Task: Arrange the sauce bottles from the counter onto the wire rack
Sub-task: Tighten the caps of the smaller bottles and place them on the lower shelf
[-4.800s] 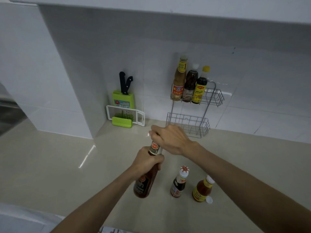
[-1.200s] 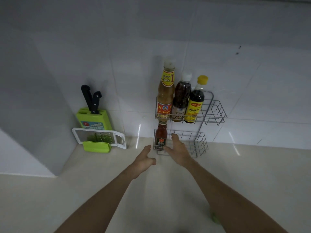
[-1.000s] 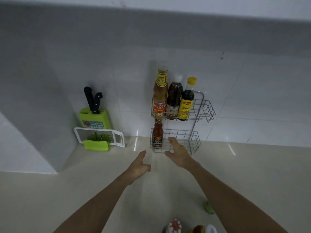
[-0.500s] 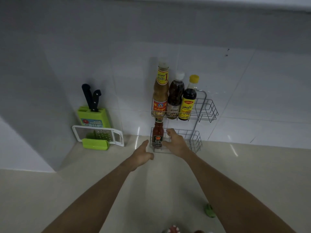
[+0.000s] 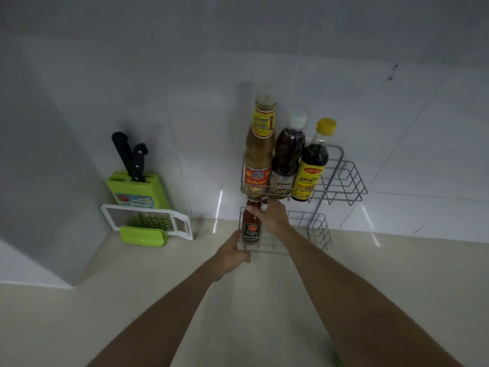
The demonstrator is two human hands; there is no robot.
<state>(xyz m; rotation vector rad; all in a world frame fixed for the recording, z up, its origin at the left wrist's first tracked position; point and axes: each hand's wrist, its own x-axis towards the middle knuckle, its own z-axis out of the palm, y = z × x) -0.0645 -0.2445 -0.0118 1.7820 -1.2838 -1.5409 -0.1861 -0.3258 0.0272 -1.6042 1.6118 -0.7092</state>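
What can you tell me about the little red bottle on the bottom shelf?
The small red sauce bottle looks like glass, with a dark label and a dark cap. It stands upright at the left end of the wire rack's lower basket. The right hand grips its neck; the left hand is at the basket's front corner.

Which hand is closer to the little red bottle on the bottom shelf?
Right. The right hand holds the red bottle by its neck. The left hand is just below it, at the front edge of the wire rack, near the bottle's base.
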